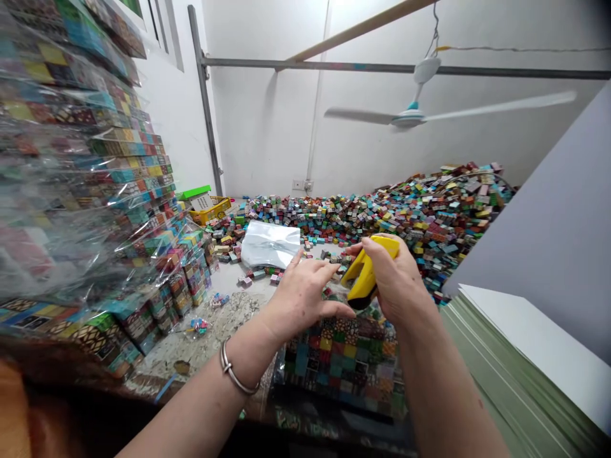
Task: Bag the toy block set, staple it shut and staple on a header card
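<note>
My right hand (398, 280) is closed around a yellow stapler-like hand tool (366, 273) with a black lower end. Its exact kind is not clear. Just to the left, my left hand (308, 289) has its fingers spread, the thumb near the tool's black end. It holds nothing that I can see. Below both hands stands a stacked pack of small colourful printed blocks (341, 362) at the table's front edge. My hands and the tool partly hide its top.
Plastic-wrapped stacks of block packs (86, 165) rise at the left. A silvery plastic bag (271, 243) lies behind my left hand. A large heap of loose blocks (429, 216) spreads along the wall, near a yellow basket (210, 210). White sheets (534, 356) are piled at the right.
</note>
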### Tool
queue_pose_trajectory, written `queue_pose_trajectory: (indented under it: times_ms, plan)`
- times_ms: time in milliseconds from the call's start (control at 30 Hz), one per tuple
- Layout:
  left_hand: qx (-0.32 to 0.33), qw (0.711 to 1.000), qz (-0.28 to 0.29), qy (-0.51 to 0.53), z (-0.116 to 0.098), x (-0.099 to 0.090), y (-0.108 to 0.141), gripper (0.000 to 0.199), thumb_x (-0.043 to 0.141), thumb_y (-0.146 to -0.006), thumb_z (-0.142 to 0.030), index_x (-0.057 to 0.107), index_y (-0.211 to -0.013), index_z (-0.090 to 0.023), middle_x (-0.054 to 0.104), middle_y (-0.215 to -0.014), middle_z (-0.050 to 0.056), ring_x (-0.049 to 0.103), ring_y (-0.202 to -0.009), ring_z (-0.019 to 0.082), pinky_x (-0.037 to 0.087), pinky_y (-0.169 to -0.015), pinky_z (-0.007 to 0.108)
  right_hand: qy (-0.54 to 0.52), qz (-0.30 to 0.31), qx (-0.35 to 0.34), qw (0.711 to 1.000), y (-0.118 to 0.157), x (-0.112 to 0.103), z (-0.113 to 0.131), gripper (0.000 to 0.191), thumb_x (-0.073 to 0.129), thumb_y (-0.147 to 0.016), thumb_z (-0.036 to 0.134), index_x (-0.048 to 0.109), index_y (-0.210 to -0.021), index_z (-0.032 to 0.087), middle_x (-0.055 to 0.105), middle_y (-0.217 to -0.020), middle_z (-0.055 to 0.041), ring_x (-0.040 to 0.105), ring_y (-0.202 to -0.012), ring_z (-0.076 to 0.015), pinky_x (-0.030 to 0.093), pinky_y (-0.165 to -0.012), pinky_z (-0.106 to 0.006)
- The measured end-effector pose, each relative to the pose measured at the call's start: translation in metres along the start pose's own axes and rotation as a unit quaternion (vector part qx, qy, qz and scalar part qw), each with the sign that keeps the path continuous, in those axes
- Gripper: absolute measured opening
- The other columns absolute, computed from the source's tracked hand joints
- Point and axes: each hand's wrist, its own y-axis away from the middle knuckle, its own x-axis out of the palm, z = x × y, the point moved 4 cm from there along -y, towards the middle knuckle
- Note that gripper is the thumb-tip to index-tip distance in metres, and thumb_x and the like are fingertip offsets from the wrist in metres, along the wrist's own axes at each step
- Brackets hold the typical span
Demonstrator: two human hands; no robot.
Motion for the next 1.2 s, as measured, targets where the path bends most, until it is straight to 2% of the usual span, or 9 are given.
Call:
queue_pose_trajectory:
  times_ms: [100,200,300,533,800,900,1033,1100,1200]
  plan:
    - [-0.004,0.999,0.022,-0.022,0.006,0.0,0.002,0.053,0.062,-0.071,-0.055,0.059,-0.11,-0.019,0.065,-0.103,0.007,0.056,-0.102,0.023,0.013,-0.109,0.05,0.018,0.011,-0.009,1.0,0.001,-0.002,0.005,0.034,0.063,-0.073,0.045,0.051,-0.095,0.022,0.067,-0.081,0.0,0.062,-0.069,-0.0158,0.05,-0.052,-0.023]
    - [0.001,1.0,0.023,-0.017,0.006,-0.001,0.001,0.025,0.058,-0.08,-0.042,0.066,-0.093,-0.022,0.068,-0.089,0.001,0.059,-0.092,0.017,0.014,-0.109,0.046,0.019,0.034,0.015,0.999,-0.001,-0.004,0.006,0.031,0.062,-0.074,0.042,0.054,-0.094,0.02,0.068,-0.09,-0.004,0.063,-0.081,-0.019,0.052,-0.056,-0.025]
    - [0.007,1.0,-0.002,-0.009,0.005,-0.002,0.001,0.016,0.059,-0.082,-0.036,0.067,-0.082,-0.023,0.067,-0.08,-0.002,0.059,-0.085,0.015,0.017,-0.108,0.041,-0.006,0.054,0.05,0.997,-0.004,-0.01,0.004,0.03,0.063,-0.072,0.039,0.057,-0.093,0.019,0.068,-0.093,-0.0058,0.063,-0.089,-0.0218,0.055,-0.066,-0.03]
    - [-0.009,0.999,-0.046,0.002,-0.001,-0.004,0.006,0.012,0.061,-0.08,-0.032,0.068,-0.076,-0.024,0.067,-0.076,-0.003,0.059,-0.079,0.014,0.022,-0.103,0.039,-0.034,0.057,0.083,0.994,-0.002,-0.025,0.003,0.027,0.063,-0.071,0.035,0.06,-0.092,0.019,0.067,-0.101,-0.0062,0.062,-0.095,-0.024,0.056,-0.072,-0.035]
    - [-0.014,0.998,-0.058,0.006,-0.009,-0.008,0.01,0.012,0.059,-0.081,-0.027,0.07,-0.076,-0.025,0.064,-0.072,-0.003,0.058,-0.075,0.013,0.021,-0.102,0.038,-0.011,0.015,0.02,1.0,0.017,-0.024,0.013,0.028,0.063,-0.071,0.034,0.053,-0.095,0.024,0.065,-0.104,-0.0041,0.063,-0.088,-0.0227,0.055,-0.06,-0.032]
    - [-0.018,0.998,-0.064,0.01,-0.011,-0.008,0.011,0.012,0.06,-0.081,-0.03,0.07,-0.077,-0.026,0.064,-0.072,-0.003,0.058,-0.074,0.013,0.021,-0.101,0.038,-0.003,0.01,-0.014,1.0,0.021,-0.021,0.016,0.029,0.063,-0.072,0.035,0.052,-0.096,0.024,0.066,-0.102,-0.005,0.062,-0.092,-0.0239,0.054,-0.061,-0.032]
    - [-0.023,0.996,-0.082,0.011,-0.013,-0.006,0.013,0.015,0.061,-0.08,-0.036,0.07,-0.075,-0.026,0.062,-0.069,-0.003,0.057,-0.073,0.013,0.022,-0.1,0.038,-0.002,0.009,-0.015,1.0,0.03,-0.021,0.018,0.028,0.065,-0.07,0.033,0.054,-0.095,0.025,0.064,-0.107,-0.0053,0.061,-0.095,-0.0245,0.053,-0.062,-0.033]
    - [-0.023,0.995,-0.091,0.012,-0.014,-0.005,0.014,0.015,0.06,-0.08,-0.036,0.07,-0.073,-0.026,0.062,-0.069,-0.004,0.056,-0.072,0.013,0.022,-0.099,0.037,0.016,0.013,-0.017,1.0,0.035,-0.025,0.02,0.028,0.065,-0.07,0.034,0.056,-0.096,0.026,0.063,-0.107,-0.0042,0.061,-0.09,-0.0223,0.051,-0.06,-0.03]
    - [-0.021,0.995,-0.1,0.013,-0.014,-0.003,0.016,0.017,0.059,-0.081,-0.034,0.069,-0.071,-0.024,0.063,-0.07,-0.004,0.056,-0.073,0.013,0.023,-0.098,0.037,0.087,0.009,-0.038,0.995,0.042,-0.033,0.021,0.03,0.063,-0.073,0.039,0.059,-0.102,0.03,0.062,-0.094,-0.0004,0.059,-0.075,-0.0164,0.048,-0.057,-0.025]
